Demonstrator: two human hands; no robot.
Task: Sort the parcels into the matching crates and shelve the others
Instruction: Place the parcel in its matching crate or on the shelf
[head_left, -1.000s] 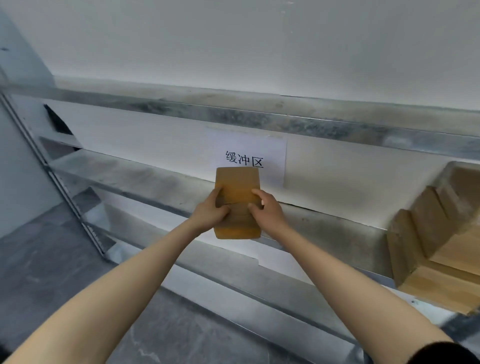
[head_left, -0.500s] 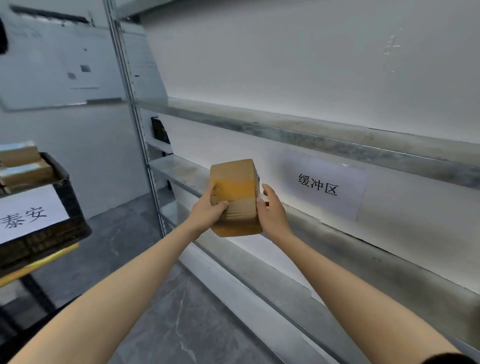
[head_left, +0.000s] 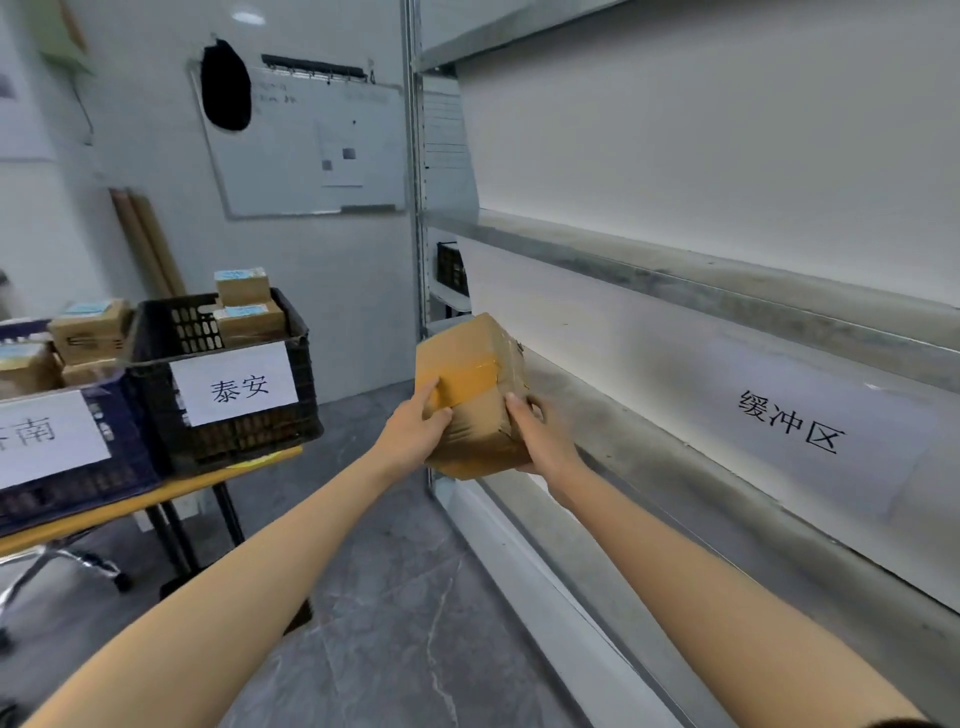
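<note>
**Parcel held two-handed in the air, between the crates and the shelf**

On the bench (head_left: 208, 480) at left stand the blue crate (head_left: 78, 488) and the black crate (head_left: 249, 441) marked 泰安, both holding boxes. The left grip (head_left: 415, 431) clamps the parcel's near-left edge. The parcel (head_left: 467, 384) hangs tilted between both grips, clear of every surface, and the right grip (head_left: 540, 441) cups its lower right side. I judge it best to keep both grips tight, turn the parcel to find its address, then set it down squarely in the matching crate or on the shelf (head_left: 649, 467) by the 缓冲区 sign (head_left: 789, 421).
</note>
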